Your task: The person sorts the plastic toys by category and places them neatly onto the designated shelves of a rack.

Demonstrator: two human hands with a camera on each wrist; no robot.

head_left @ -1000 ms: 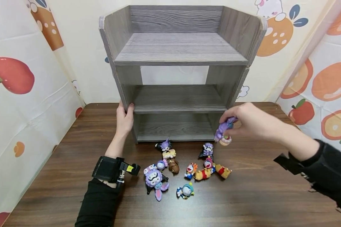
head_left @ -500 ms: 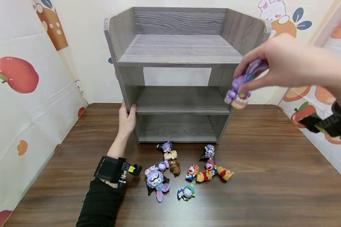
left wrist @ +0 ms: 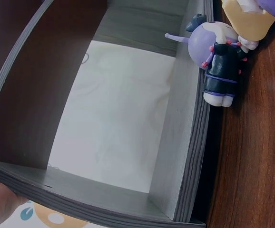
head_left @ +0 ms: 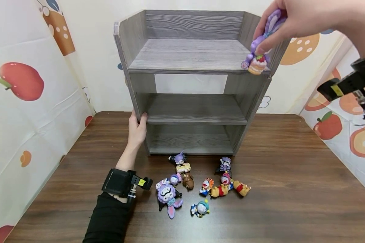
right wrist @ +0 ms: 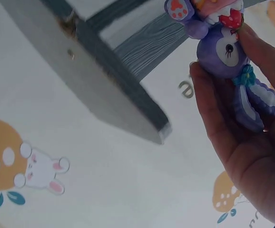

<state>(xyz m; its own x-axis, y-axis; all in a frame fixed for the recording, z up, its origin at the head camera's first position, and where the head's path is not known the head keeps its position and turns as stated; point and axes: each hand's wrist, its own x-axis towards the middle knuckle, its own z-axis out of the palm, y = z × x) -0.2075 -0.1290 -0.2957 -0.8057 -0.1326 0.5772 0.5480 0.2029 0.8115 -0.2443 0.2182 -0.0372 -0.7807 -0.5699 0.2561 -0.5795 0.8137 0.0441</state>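
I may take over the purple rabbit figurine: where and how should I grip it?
Probably by the cake, from below: the purple rabbit figurine is held ears-up, its ears inside the right hand, while cake and foot jut past the fingertips.

A brown wood-grain table (head_left: 292,202) with rounded far corners stands before a whitish back wall (head_left: 97,60). At the left hangs a creased white sheet (head_left: 6,128) with a red fruit print (head_left: 22,81); at the right, another sheet (head_left: 345,148) shows orange slices and a red apple print (head_left: 327,125). Light shines softly on the near tabletop.
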